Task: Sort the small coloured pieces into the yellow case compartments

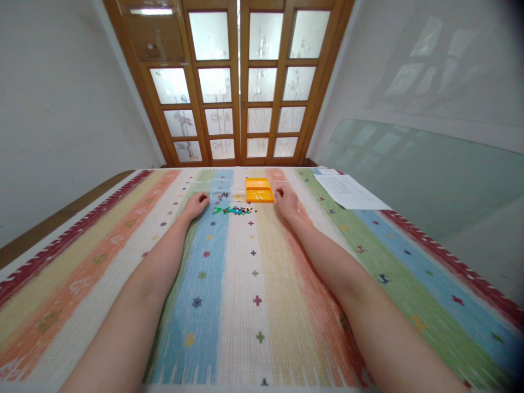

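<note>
Both my arms reach far forward over a striped cloth (pixel 245 284). My left hand (pixel 197 204) rests on the cloth with fingers curled, just left of a scatter of small coloured beads (pixel 233 209). My right hand (pixel 285 198) lies right of an orange tray (pixel 259 190), its fingers bent close to the tray's right edge. A clear plastic bag (pixel 223 194) lies behind the beads. At this distance I cannot make out whether either hand holds anything.
A white printed sheet (pixel 347 191) lies on the cloth to the right of my right hand. Wooden glazed doors (pixel 239 87) stand beyond the far edge. A glass pane (pixel 429 174) leans along the right wall.
</note>
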A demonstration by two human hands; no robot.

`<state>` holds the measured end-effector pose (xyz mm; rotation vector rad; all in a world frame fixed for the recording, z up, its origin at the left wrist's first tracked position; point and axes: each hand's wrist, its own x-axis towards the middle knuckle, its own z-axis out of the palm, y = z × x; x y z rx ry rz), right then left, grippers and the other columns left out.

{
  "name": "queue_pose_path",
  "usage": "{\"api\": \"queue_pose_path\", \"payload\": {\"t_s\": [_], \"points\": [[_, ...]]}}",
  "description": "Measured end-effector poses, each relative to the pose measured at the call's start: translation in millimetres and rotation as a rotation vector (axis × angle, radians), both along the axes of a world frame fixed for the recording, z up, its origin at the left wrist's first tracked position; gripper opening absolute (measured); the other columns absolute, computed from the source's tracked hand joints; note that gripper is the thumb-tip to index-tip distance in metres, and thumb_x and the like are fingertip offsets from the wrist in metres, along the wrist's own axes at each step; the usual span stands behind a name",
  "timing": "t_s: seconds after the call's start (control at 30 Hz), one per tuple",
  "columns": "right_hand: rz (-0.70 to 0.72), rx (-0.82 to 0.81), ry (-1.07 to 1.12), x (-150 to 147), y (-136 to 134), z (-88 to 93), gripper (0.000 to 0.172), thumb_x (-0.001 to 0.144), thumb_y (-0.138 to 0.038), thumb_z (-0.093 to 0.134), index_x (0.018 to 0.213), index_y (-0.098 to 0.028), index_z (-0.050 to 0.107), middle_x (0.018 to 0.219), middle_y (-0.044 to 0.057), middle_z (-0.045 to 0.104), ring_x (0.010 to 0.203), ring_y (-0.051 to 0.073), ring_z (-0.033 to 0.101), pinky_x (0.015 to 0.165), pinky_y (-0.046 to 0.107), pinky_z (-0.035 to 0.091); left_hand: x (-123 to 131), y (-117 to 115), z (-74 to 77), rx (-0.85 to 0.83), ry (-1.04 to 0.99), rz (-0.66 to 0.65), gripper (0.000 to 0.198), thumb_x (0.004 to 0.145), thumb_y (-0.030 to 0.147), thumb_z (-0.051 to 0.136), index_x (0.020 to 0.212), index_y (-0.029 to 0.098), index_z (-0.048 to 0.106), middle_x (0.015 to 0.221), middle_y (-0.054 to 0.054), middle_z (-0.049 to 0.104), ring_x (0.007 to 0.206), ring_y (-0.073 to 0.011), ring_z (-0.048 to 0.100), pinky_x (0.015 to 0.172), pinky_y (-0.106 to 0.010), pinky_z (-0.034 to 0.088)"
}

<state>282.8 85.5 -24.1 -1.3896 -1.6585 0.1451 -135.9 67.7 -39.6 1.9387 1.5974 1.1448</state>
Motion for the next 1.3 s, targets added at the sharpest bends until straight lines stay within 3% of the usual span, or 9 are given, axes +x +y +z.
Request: {"api": "queue_pose_path", "payload": {"t_s": [0.13,0.23,0.47,0.57,0.73,0.8,0.93,1.13,1.3], "points": [[-0.139,-0.050,0.058,20,10,-2.5,0.025,0.093,-0.022,0.049,0.102,-0.017,0.072,0.104,0.015,0.074,0.093,0.028,0.063,0.088,0.040,0.050,-2,3,-0.2,-0.049,-0.246,0.092,0.022,0.083,0.041,0.067,0.091,0.021,0.063,0.082,-0.004,0.073,0.066,-0.0165,0.063,0.069,-0.030,0.051],[-0.167,-0.075,0.085,26,14,-4.6,0.028,0.094,-0.023,0.049,0.110,-0.016,0.070,0.108,0.016,0.072,0.094,0.029,0.064,0.090,0.041,0.050,-4,5,0.5,-0.021,-0.360,0.168,0.025,0.082,0.040,0.069,0.094,0.019,0.065,0.083,-0.005,0.073,0.065,-0.0158,0.061,0.066,-0.028,0.049],[-0.072,-0.025,0.016,9,8,-7.8,0.026,0.095,-0.020,0.048,0.106,-0.019,0.072,0.105,0.012,0.074,0.093,0.027,0.065,0.086,0.037,0.049,-8,9,0.8,0.055,-0.474,0.327,0.027,0.083,0.035,0.066,0.101,0.015,0.071,0.088,-0.007,0.075,0.068,-0.0147,0.062,0.065,-0.025,0.049],[-0.013,0.006,-0.025,1,4,-8.7,0.026,0.096,-0.021,0.047,0.104,-0.021,0.072,0.107,0.010,0.075,0.094,0.025,0.065,0.086,0.035,0.049,-8,10,-0.5,0.020,-0.495,0.338,0.037,0.085,0.037,0.064,0.112,0.013,0.072,0.099,-0.010,0.079,0.066,-0.0131,0.061,0.064,-0.025,0.049],[0.037,0.008,-0.071,-6,0,-9.5,0.025,0.096,-0.023,0.048,0.103,-0.021,0.072,0.104,0.009,0.076,0.093,0.025,0.065,0.086,0.035,0.049,-4,7,-1.5,-0.020,-0.364,0.267,0.059,0.087,0.036,0.061,0.142,0.014,0.063,0.107,-0.010,0.080,0.063,-0.0133,0.063,0.066,-0.026,0.052],[0.048,-0.002,-0.079,-8,-1,-9.5,0.025,0.096,-0.024,0.049,0.103,-0.021,0.073,0.104,0.010,0.076,0.093,0.025,0.066,0.086,0.036,0.049,1,5,0.3,0.017,-0.224,0.222,0.053,0.087,0.034,0.062,0.136,0.016,0.068,0.101,-0.008,0.080,0.068,-0.0161,0.065,0.071,-0.028,0.053],[0.074,-0.018,-0.093,-9,-3,-9.2,0.026,0.095,-0.025,0.050,0.105,-0.020,0.074,0.107,0.011,0.077,0.094,0.025,0.066,0.087,0.036,0.050,18,-3,7.9,0.079,0.095,0.035,0.030,0.088,0.035,0.063,0.106,0.020,0.081,0.095,-0.007,0.079,0.083,-0.0230,0.068,0.083,-0.036,0.054],[0.113,-0.032,-0.094,-12,-6,-6.8,0.027,0.094,-0.023,0.051,0.106,-0.020,0.075,0.107,0.011,0.078,0.096,0.025,0.067,0.088,0.037,0.052,43,-11,17.0,0.083,0.422,-0.315,0.024,0.081,0.026,0.065,0.098,0.025,0.083,0.105,-0.007,0.077,0.104,-0.0281,0.066,0.103,-0.044,0.050],[0.140,-0.036,-0.112,-14,-7,-5.6,0.026,0.094,-0.023,0.053,0.105,-0.020,0.076,0.106,0.010,0.078,0.094,0.025,0.067,0.089,0.037,0.052,48,-10,16.1,0.099,0.519,-0.324,0.023,0.080,0.024,0.066,0.097,0.025,0.083,0.103,-0.008,0.075,0.108,-0.0300,0.065,0.109,-0.047,0.047]]}}
